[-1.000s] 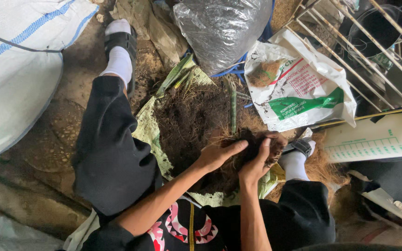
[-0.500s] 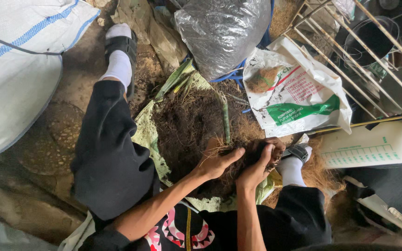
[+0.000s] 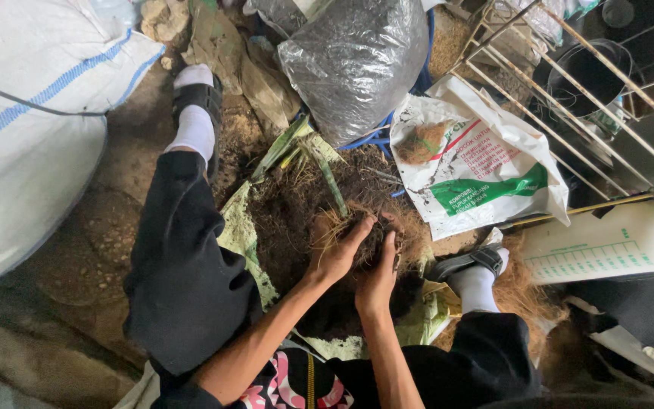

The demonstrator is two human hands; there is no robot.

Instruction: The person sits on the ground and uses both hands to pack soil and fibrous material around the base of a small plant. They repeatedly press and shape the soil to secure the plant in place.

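Big white sack (image 3: 24, 129) w/ blue stripe fills far left; grey plastic bag (image 3: 353, 64) up top. White printed bag (image 3: 478, 163) lies R of the dark soil heap (image 3: 289, 220), which sits on a green sheet between your legs. Your left hand (image 3: 338, 250) & right hand (image 3: 378, 276) are both cupped tight round a root clump (image 3: 369, 235): dark, soil-caked, straw-coloured fibres sticking out, held just above the heap.

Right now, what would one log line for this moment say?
left hand: cupping root clump | right hand: cupping same clump | below: soil pile | nearby: white printed bag, grey plastic sack
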